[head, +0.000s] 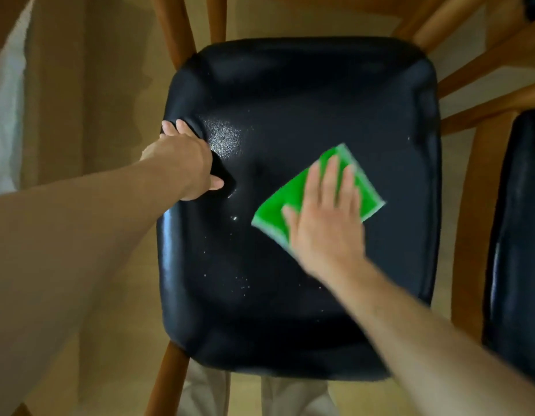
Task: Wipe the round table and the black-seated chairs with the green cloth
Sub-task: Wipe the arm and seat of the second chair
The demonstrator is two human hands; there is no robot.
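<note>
A chair with a glossy black seat [290, 100] and brown wooden legs fills the middle of the head view, seen from straight above. Small white specks dot the seat's lower left part. My left hand [185, 157] grips the seat's left edge, thumb on top and fingers curled around the side. My right hand [326, 217] lies flat, fingers spread, pressing the folded green cloth [275, 205] onto the seat right of centre. The hand is blurred with motion. The round table is out of sight.
A second black-seated chair [518, 235] stands close at the right edge, its wooden frame [482, 109] crossing the upper right. Light wooden floor [95, 85] surrounds the chair. A pale curtain [5, 115] hangs at the far left. Beige trouser legs [206, 391] show below the seat.
</note>
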